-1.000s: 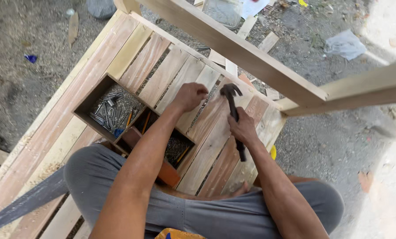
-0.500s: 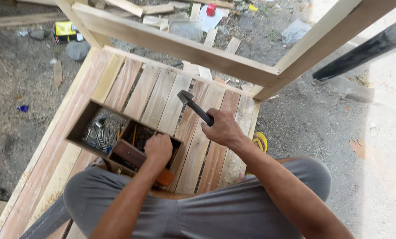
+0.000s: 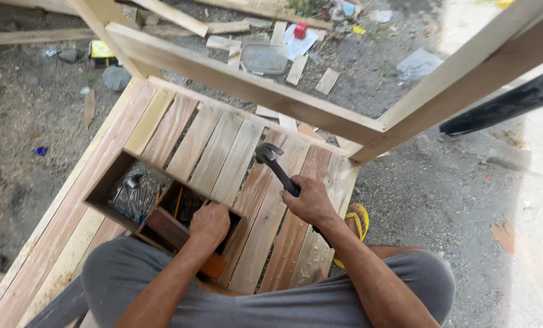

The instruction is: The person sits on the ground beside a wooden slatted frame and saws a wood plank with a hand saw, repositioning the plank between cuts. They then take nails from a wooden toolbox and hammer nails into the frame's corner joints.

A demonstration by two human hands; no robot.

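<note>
I sit on a slatted wooden platform (image 3: pixel 223 146) in grey shorts. My right hand (image 3: pixel 311 200) grips the handle of a black claw hammer (image 3: pixel 270 159), its head raised over the slats. My left hand (image 3: pixel 209 223) reaches down into the right compartment of a divided wooden nail box (image 3: pixel 110 182) that rests on the slats by my left knee. The fingers are curled inside it, and what they hold is hidden. The left compartment holds a pile of nails (image 3: pixel 130 197).
A wooden rail (image 3: pixel 241 85) and a slanted post (image 3: pixel 465 67) frame the platform's far edge. Wood offcuts, a clear plastic lid (image 3: pixel 264 58) and litter lie on the dirt beyond. My foot in a yellow sandal (image 3: pixel 357 225) rests at the platform's right edge.
My left hand left the slats and went down into the nail box. My right hand lifted the hammer, and the view swung left and forward.
</note>
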